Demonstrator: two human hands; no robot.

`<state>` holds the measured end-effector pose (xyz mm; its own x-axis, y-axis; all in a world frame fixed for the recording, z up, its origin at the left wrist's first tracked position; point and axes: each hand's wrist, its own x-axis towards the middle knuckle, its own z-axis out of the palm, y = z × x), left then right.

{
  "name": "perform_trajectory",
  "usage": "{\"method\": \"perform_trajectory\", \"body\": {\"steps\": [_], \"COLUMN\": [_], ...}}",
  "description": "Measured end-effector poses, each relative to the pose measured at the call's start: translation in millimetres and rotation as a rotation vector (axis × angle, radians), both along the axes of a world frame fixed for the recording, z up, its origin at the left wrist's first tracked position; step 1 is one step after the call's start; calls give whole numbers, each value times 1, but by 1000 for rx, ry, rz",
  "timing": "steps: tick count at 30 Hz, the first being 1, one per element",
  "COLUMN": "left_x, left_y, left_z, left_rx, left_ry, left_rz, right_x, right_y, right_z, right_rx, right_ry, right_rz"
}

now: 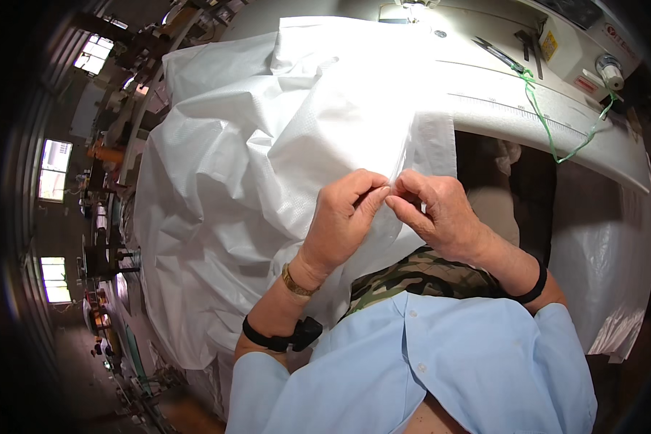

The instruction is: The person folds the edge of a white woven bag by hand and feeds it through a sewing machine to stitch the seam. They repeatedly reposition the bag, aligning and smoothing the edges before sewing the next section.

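A large sheet of white woven plastic fabric (224,166) lies in folds over the sewing table and hangs down on the left and over my lap. Both my hands meet at its right edge, just in front of the table. My left hand (346,217) pinches the edge between thumb and forefinger. Right beside it, fingertips nearly touching, my right hand (437,210) is closed in a pinch on the same edge. The fabric under the lamp is too bright for detail.
Beyond the fabric stands a sewing machine (416,6), its white body (575,54) at the right. Thread snips (498,54) on a green cord (546,123) lie on the tabletop (477,79), near small dark tools (532,52). More white plastic sheeting (593,253) hangs at the right.
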<state>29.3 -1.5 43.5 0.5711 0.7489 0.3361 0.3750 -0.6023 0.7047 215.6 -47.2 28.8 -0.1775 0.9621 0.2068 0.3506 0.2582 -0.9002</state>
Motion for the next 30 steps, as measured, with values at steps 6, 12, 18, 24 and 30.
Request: {"method": "perform_trajectory", "body": {"steps": [6, 12, 18, 24, 30], "left_x": [-1, -1, 4, -7, 4], "left_y": [0, 4, 10, 21, 21], "left_z": [-3, -4, -4, -8, 24], "left_rx": [-827, -877, -1017, -510, -143], "left_ry": [-310, -307, -373, -136, 34], "left_rz": [10, -32, 55, 105, 196], "right_x": [-3, -7, -8, -10, -57], "right_y": [1, 5, 9, 10, 20], "right_z": [2, -3, -5, -19, -56], "right_rx": [199, 303, 472, 654, 186], "right_ry": [-168, -253, -475, -203, 103], "right_rz": [8, 46, 137, 125, -279]}}
